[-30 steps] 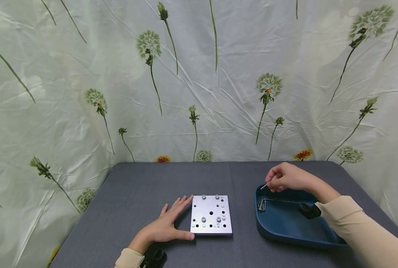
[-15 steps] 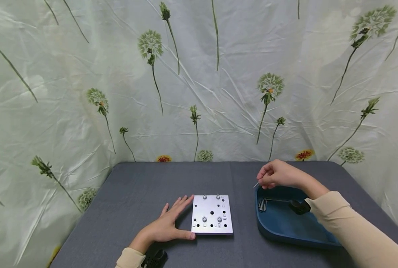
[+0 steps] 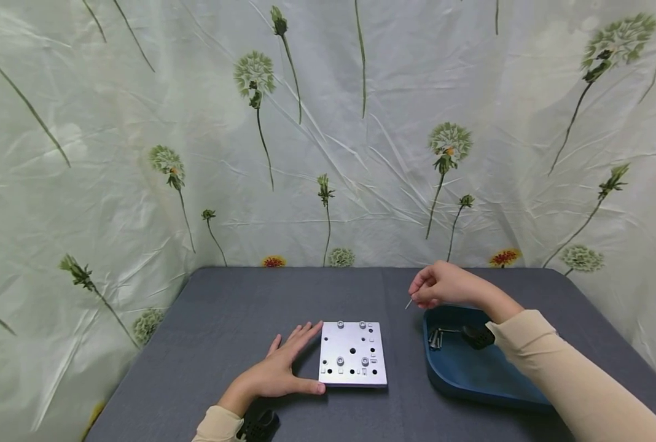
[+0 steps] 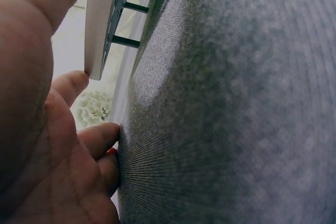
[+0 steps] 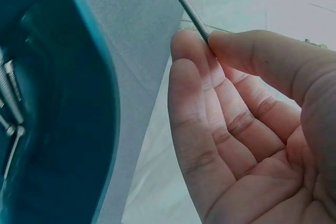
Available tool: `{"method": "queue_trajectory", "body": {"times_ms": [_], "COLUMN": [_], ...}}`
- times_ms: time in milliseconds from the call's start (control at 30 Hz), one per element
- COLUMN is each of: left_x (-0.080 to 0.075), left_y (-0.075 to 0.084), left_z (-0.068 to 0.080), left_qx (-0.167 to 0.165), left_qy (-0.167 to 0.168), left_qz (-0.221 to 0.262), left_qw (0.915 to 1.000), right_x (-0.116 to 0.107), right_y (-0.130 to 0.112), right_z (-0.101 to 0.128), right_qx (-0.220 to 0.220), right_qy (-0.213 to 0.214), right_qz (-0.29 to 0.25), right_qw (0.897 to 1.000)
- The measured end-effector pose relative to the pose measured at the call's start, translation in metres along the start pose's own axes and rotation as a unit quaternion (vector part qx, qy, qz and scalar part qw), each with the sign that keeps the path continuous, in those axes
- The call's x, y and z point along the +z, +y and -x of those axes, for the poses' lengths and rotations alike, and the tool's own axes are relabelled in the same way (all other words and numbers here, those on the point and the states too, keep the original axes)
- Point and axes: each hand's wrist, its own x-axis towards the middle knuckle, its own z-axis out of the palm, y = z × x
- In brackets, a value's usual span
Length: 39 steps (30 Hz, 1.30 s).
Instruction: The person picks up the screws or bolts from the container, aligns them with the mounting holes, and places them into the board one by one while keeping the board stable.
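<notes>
A square silver metal plate [image 3: 352, 355] with drilled holes lies on the table, several socket-head screws standing in it. Threaded shanks show under its raised edge in the left wrist view. My left hand [image 3: 278, 371] spans the plate's left side, fingers spread and fairly straight. Its thumb touches the near left corner, its index fingertip the far left corner. Between thumb and fingertips, my right hand [image 3: 441, 287] pinches a thin screw [image 5: 192, 17], threaded end outward. The fingers hide its other end. That hand is above the far left rim of a blue tray [image 3: 432, 374].
Several loose screws [image 3: 435, 339] lie at the tray's left end beside a thin metal rod [image 5: 13, 153], perhaps a hex key. Grey cloth [image 3: 284, 294] covers the table, and a flower-printed curtain [image 3: 383, 153] hangs behind it.
My right hand has moved left with the screw, from over the tray to just past its far left corner. The left hand stays at the plate.
</notes>
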Motion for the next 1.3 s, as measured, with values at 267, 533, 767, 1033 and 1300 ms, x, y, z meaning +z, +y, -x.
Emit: {"method": "queue_trajectory", "body": {"times_ms": [267, 533, 767, 1033, 1300], "left_x": [0.0, 0.001, 0.0, -0.001, 0.0], "left_y": [0.0, -0.002, 0.0, 0.002, 0.0], "left_z": [-0.001, -0.002, 0.0, 0.002, -0.001], "left_qx": [-0.002, -0.004, -0.001, -0.002, -0.001], "left_qy": [0.0, 0.0, -0.002, -0.002, -0.001], "left_qz": [0.002, 0.009, 0.007, 0.014, 0.01], "left_qw": [1.0, 1.0, 1.0, 0.9999, 0.9999], "right_x": [0.009, 0.018, 0.023, 0.034, 0.049], "right_y": [-0.004, -0.008, -0.01, -0.013, -0.016], "right_z": [-0.012, -0.022, -0.028, -0.039, -0.047], "right_qx": [-0.017, -0.028, -0.029, -0.023, -0.013], "right_qy": [-0.006, -0.014, -0.018, -0.03, -0.041], "right_qz": [0.005, 0.019, 0.021, 0.018, 0.025], "right_qw": [1.0, 0.999, 0.999, 0.999, 0.999]}}
